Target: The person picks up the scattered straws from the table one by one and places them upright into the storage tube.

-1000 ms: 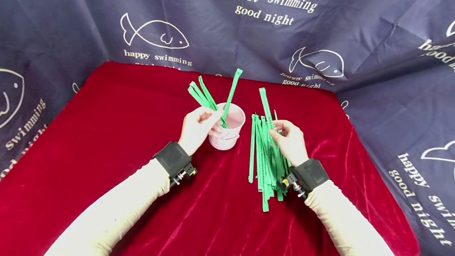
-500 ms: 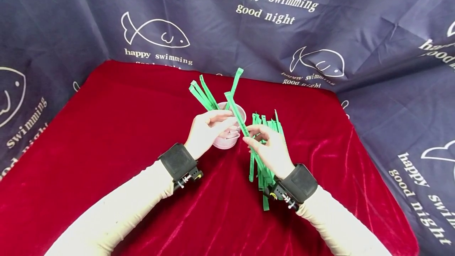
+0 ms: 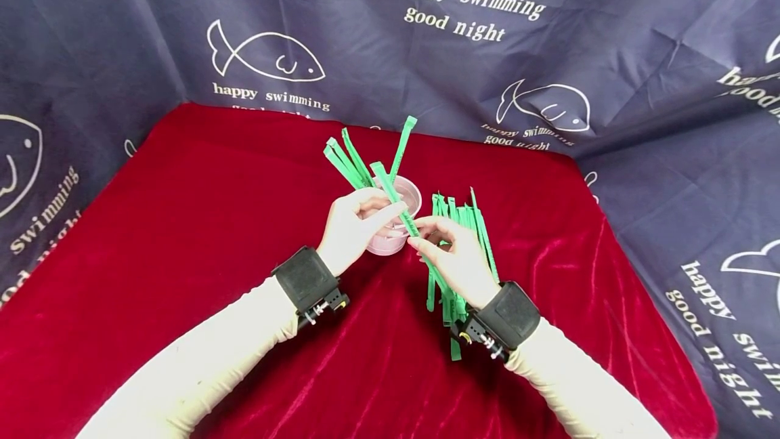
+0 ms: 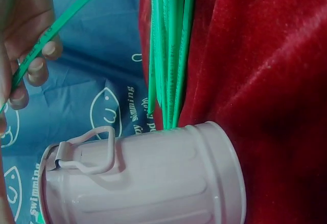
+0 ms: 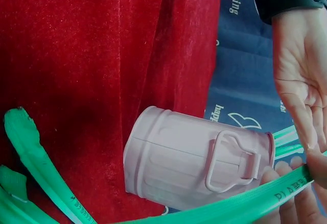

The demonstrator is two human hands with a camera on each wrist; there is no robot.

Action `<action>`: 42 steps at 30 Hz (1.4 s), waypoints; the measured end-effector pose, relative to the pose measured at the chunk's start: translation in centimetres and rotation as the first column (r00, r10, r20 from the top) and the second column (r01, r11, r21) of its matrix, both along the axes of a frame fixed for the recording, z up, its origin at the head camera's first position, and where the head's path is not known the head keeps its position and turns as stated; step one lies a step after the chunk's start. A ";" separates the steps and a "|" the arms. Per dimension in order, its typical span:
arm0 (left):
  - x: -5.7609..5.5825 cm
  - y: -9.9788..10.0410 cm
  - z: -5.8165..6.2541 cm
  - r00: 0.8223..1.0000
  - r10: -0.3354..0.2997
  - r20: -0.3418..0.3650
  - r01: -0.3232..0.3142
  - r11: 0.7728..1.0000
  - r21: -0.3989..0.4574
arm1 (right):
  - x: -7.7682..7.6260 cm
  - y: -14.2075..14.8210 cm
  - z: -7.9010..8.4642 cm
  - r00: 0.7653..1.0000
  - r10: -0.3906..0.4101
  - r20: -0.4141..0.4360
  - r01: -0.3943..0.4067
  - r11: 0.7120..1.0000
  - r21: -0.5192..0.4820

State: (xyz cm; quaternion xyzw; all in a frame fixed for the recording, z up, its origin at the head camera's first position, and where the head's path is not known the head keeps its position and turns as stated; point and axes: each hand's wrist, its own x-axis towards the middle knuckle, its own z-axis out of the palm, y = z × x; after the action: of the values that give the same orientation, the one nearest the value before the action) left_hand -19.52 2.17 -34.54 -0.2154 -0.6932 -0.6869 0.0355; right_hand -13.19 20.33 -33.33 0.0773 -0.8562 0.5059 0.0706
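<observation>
A green wrapped straw (image 3: 401, 217) with dark print slants between both hands in front of the bucket. My right hand (image 3: 452, 249) pinches it with thumb and fingers along its middle. At its upper part my left hand (image 3: 356, 225) takes it between thumb and fingers; the exact contact is partly hidden. Behind the left hand stands a pale pink bucket (image 3: 386, 244) with a small side handle. Several green wrapped straws (image 3: 350, 162) lean out of its mouth, one toward the right. The right wrist view shows the bucket (image 5: 179, 155) from its side, beside the held straw (image 5: 230, 206).
A pile of green wrapped straws (image 3: 481, 236) lies right of the bucket, partly under the right hand. Red velvet cloth (image 3: 213, 222) covers the table. Dark blue curtains (image 3: 365, 32) with white fish and lettering hang behind and at the sides.
My right hand has lifted one straw from the pile and carried it left to the left hand. The left hand has let go of a straw in the bucket and moved slightly right.
</observation>
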 end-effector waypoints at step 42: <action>-2.7 -1.7 -0.3 0.966 0.258 -0.005 -0.223 0.844 0.489 | -2.4 6.2 -2.9 0.966 -0.257 -0.013 0.255 0.949 0.186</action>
State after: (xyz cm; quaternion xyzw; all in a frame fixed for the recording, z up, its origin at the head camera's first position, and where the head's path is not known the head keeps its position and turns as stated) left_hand -22.20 0.52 -34.85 -0.1351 -0.5191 -0.8203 0.1983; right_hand -15.55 26.57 -36.28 -0.0309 -0.9030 0.4105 0.1232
